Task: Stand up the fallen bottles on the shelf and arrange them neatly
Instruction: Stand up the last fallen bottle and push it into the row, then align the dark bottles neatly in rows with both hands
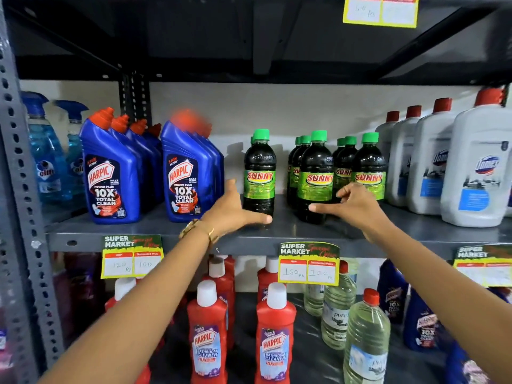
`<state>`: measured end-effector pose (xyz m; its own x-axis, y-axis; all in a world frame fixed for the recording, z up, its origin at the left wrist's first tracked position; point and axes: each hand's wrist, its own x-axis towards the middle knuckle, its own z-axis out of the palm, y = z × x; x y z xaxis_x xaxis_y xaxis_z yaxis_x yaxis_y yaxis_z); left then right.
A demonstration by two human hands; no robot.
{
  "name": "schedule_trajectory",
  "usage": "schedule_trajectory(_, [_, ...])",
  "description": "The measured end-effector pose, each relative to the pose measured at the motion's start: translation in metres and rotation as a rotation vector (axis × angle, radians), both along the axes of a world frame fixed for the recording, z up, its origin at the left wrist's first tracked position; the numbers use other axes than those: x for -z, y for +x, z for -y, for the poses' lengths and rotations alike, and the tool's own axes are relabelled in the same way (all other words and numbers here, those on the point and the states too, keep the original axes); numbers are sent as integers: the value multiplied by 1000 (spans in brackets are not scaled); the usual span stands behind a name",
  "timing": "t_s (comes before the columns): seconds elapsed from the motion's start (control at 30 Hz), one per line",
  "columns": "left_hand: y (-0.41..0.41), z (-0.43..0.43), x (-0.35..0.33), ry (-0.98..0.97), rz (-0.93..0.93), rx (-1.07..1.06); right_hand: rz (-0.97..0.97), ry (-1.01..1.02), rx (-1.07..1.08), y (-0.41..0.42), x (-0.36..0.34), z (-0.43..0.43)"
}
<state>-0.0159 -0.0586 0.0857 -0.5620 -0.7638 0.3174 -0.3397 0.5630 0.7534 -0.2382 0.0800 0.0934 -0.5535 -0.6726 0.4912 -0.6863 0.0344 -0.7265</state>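
Dark Sunny bottles with green caps stand upright on the grey middle shelf [277, 236]. The left Sunny bottle [259, 173] has another right behind it. My left hand [235, 210] is spread open at its base, thumb stretched in front of it, fingers up along its left side. To the right stand two more rows, fronted by the middle Sunny bottle [315, 176] and the right Sunny bottle [368, 170]. My right hand [352, 203] hovers between these two, thumb pointing left across the middle bottle's base, fingers curled, holding nothing.
Blue Harpic bottles [110, 173] stand in two rows at the left, blue spray bottles [47, 156] beyond them. White Domex bottles [476, 167] fill the right. The lower shelf holds red Harpic bottles [207, 336] and clear bottles [365, 339]. Price tags [309, 263] hang on the shelf edge.
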Motion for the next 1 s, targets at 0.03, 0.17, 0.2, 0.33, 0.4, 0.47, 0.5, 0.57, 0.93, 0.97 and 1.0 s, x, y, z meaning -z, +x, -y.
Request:
schedule_trajectory(0.03, [-8, 8, -3, 19, 32, 0, 61, 61, -11, -6, 0, 4])
schedule_trajectory(0.17, [-24, 26, -1, 60, 42, -39, 167, 140, -173, -15, 1, 21])
schedule_trajectory(0.2, [-25, 29, 0, 61, 27, -42, 156, 128, -202, -18, 4, 27])
schedule_trajectory(0.33, [-28, 34, 4, 6, 13, -33, 93, 92, -215, -20, 11, 40])
schedule_trajectory(0.4, [-31, 32, 4, -37, 29, -47, 51, 108, -169, -21, 12, 43])
schedule_trajectory(0.47, [-34, 29, 3, -54, 38, -65, 31, 107, -154, -22, 12, 44])
schedule_trajectory(0.5, [-35, 28, 2, -57, 39, -71, 22, 103, -154, -20, 12, 43])
schedule_trajectory(0.57, [-37, 27, 2, -61, 39, -79, 15, 83, -162, -19, 12, 43])
schedule_trajectory(0.93, [-32, 28, 3, 17, 22, 7, 47, 81, -186, -24, 14, 48])
schedule_trajectory(0.97, [-32, 28, 3, 20, 20, 12, 58, 85, -189, -25, 15, 48])
schedule_trajectory(1.0, [-32, 28, 3, 22, 17, 15, 66, 88, -193, -26, 15, 48])
